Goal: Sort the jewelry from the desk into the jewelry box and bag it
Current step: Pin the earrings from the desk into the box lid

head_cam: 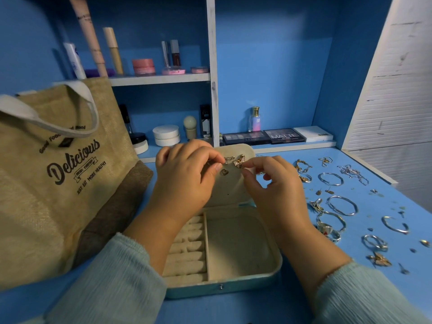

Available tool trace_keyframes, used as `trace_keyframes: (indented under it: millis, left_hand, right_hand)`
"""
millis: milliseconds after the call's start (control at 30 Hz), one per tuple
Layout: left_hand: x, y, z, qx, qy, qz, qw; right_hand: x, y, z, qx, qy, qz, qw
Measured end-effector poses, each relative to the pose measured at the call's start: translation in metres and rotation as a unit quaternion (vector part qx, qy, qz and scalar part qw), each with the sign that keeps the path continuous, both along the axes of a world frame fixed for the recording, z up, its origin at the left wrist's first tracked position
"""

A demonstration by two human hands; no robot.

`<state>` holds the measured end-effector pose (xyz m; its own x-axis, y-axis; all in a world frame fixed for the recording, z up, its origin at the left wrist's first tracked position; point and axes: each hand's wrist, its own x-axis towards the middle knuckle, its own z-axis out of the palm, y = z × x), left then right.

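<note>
An open teal jewelry box (233,287) sits in front of me, its cream lid (233,190) raised. On the lid's inside are a gold butterfly earring (239,161), a small clasp-like piece (228,159) and a little heart earring (225,172). My left hand (187,176) pinches the small piece against the lid. My right hand (273,181) pinches at the butterfly earring's right edge. Several silver bangles (341,205), rings (326,228) and gold pieces (302,166) lie on the blue desk to the right. The jute bag (58,171) stands at the left.
Shelves behind the box hold cosmetics: eyeshadow palettes (264,136), a perfume bottle (255,119), white jars (166,135), tubes and lip products (174,53). The desk's right edge (378,174) runs diagonally past the jewelry. The box's ring rolls (187,251) and large compartment (238,246) hold nothing.
</note>
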<state>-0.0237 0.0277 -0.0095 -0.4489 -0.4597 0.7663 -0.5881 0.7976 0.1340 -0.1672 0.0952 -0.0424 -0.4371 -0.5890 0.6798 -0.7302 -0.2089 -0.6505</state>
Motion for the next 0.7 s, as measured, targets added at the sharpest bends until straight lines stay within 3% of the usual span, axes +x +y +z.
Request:
trace_keyframes:
  millis: [333,700]
  left_hand:
    - [0.0003,0.0001,-0.0005,-0.001,0.003,-0.005,1.000]
    - [0.0019,0.0037,0.0024,0.010,0.008,-0.010,1.000]
  right_hand:
    - [0.0014,0.0019,0.0029,0.017,-0.026,0.028,0.999]
    - [0.0014,0.0008,0.0070,0.044,-0.143,0.046,0.988]
